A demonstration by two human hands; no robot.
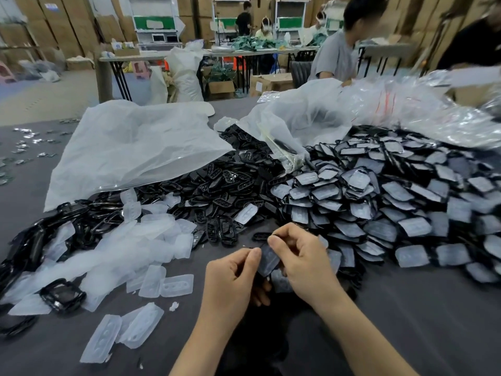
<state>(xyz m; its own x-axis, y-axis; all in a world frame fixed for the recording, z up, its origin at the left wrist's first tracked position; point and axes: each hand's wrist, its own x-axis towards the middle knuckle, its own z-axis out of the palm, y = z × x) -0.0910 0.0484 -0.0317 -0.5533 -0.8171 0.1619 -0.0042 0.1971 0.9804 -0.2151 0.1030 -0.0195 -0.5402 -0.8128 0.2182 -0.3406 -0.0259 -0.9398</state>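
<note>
The two hands are drawn close together over the table (406,321), both pinching one small frame (267,260) between them. The left hand (230,280) grips its near edge with thumb and curled fingers. The right hand (305,263) pinches the far edge from above. The frame stands on edge, its long axis running away from the person and leaning slightly right. A clear pad seems to be getting pressed into it. The heap of finished pieces (379,207) lies just right of the hands, so the right hand is nearer for dropping it there. Loose clear pads (151,248) lie to the left.
</note>
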